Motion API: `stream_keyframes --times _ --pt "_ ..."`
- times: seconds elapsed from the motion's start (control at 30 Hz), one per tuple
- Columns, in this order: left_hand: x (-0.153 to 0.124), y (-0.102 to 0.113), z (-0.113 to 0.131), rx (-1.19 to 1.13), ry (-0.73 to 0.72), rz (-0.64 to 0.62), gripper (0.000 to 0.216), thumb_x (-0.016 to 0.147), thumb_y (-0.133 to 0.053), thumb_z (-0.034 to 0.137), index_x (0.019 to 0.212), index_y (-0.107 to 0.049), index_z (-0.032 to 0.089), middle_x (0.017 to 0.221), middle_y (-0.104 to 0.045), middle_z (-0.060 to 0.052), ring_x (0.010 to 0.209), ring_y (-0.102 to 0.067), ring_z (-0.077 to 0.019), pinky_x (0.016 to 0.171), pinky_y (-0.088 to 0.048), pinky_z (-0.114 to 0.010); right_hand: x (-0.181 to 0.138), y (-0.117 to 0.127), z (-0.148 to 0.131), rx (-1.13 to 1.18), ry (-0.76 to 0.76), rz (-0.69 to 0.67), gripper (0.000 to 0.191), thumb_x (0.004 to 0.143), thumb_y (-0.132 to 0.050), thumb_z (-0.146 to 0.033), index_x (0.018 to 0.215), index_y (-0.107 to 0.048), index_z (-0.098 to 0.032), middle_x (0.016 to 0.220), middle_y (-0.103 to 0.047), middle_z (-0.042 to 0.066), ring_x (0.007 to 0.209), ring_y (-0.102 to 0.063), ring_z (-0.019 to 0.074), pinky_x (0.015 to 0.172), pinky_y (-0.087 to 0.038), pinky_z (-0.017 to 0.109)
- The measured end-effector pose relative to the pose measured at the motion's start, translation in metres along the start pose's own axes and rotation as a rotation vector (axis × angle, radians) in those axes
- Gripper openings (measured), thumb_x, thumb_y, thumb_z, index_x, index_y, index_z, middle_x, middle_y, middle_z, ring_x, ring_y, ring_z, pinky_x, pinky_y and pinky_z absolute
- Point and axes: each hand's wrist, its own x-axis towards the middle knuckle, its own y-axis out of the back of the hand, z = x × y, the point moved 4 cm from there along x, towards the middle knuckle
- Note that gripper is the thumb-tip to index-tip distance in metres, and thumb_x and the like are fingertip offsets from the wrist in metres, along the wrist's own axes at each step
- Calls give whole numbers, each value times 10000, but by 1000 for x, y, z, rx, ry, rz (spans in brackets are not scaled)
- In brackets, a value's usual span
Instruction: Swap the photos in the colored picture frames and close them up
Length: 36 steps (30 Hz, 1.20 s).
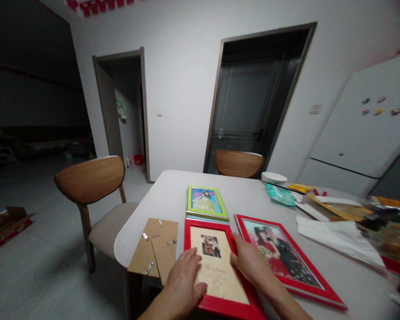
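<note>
A red picture frame (225,304) lies face up at the near side of the white table, with a cream insert (216,278) bearing a small photo. My left hand (183,280) rests over the frame's left side, its fingers and thumb apart on the insert. At the right rim, my right hand (251,262) grips the frame, thumb toward the insert; its other fingers are partly hidden. Left of the frame are brown backing boards (155,246) with metal clips. A green picture frame (206,203) lies just beyond. To the right is a larger red picture frame (283,253) with a couple's portrait.
The white table (246,191) holds a white bowl (274,178), a teal packet (280,194), white paper (340,238) and other clutter along its right side. A wooden chair (93,178) stands at the left, another chair (239,163) at the far edge.
</note>
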Motion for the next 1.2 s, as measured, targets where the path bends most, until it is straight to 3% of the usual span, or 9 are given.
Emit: stream_keyframes --times 0.13,0.3,0.5,0.6,0.67,0.8,0.87,1.0,1.2 --pt "1 4 5 -22 43 -40 590 625 -557 223 1187 -413 115 1318 -316 -117 1212 -259 -237 1011 -209 -376 3 14 3 250 -71 58 563 608 -442 -138 1165 -386 -82 899 -613 150 779 -577 228 668 -382 299" --pt "8 8 22 -186 29 -86 854 527 -694 372 1256 -307 152 1349 -247 -119 1219 -231 -275 1000 -220 -414 -13 33 -11 1057 -281 -82 658 652 -392 -221 1278 -206 -146 705 -628 34 503 -558 158 500 -416 263" --pt "10 15 60 -264 -291 180 806 546 -687 278 1238 -302 128 1345 -241 -133 1212 -240 -281 998 -245 -410 -26 61 -37 1373 -242 -51 733 620 -498 -250 1288 -197 -226 546 -554 -47 407 -489 111 424 -390 218" --pt "-1 25 68 -247 -488 359 645 606 -542 94 1204 -321 189 1206 -440 -85 1097 -414 -223 932 -359 -362 -27 66 -38 1313 -196 -60 756 620 -530 -299 1291 -196 -201 600 -573 -31 442 -506 108 429 -380 208" --pt "-7 37 62 -261 -472 459 598 647 -453 44 1200 -311 223 1084 -514 -56 967 -505 -173 821 -448 -297 -24 64 -31 1195 -174 -71 749 635 -516 -331 1295 -194 -183 623 -583 -19 463 -519 113 416 -357 200" --pt "-17 64 23 -335 -148 619 481 709 -421 94 1175 -355 197 983 -533 -61 856 -544 -160 670 -489 -245 -10 48 -3 731 -95 -49 669 675 -440 -315 1286 -249 -121 565 -579 -10 495 -540 140 475 -374 226" --pt "-23 71 -2 -388 35 651 428 708 -435 137 1133 -408 176 964 -537 -62 868 -544 -174 686 -483 -258 -4 36 10 461 -50 10 603 668 -423 -280 1235 -356 -86 705 -633 55 619 -581 174 585 -405 257" --pt "-35 64 -38 -380 225 571 435 694 -448 198 1125 -417 145 917 -554 -55 854 -548 -183 740 -457 -288 0 16 19 204 14 38 494 677 -392 -220 1138 -479 -67 1028 -595 151 889 -569 235 763 -388 294" --pt "-40 52 -49 -140 222 362 384 698 -431 200 1078 -467 155 947 -580 -65 880 -541 -196 792 -424 -321 -2 -1 10 142 130 64 381 696 -387 -163 1038 -548 -107 983 -616 140 884 -574 207 776 -392 279"
